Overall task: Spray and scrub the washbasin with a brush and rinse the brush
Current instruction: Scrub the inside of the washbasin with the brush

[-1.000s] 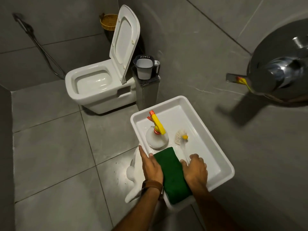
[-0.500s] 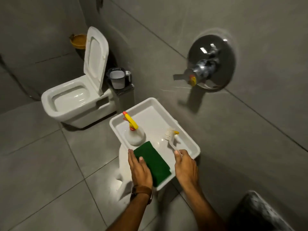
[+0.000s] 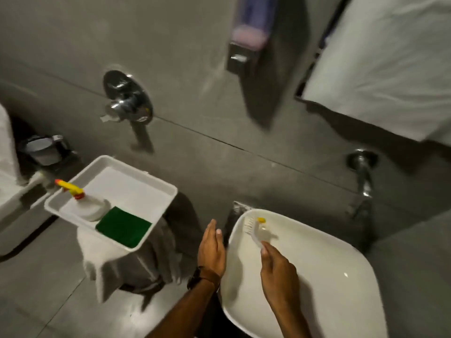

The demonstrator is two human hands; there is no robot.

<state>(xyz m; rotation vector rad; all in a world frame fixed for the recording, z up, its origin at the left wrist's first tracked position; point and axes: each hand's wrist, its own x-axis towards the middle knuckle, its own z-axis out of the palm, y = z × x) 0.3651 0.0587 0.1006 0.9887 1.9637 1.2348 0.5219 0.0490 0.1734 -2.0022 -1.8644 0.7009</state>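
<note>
The white washbasin fills the lower right. My right hand grips the handle of a clear scrub brush with white bristles and a yellow tip, held over the basin's left inner side. My left hand hovers flat and empty just left of the basin rim, fingers together. A white spray bottle with a yellow and orange trigger stands in a white tray at the left, beside a green scouring pad.
The tray rests on a white stool next to a toilet. On the grey wall hang a chrome valve, a soap dispenser, a basin tap and a white towel.
My right hand has lifted the brush out of the tray and carried it right to the washbasin. My left hand has left the green pad. The view has swung right.
</note>
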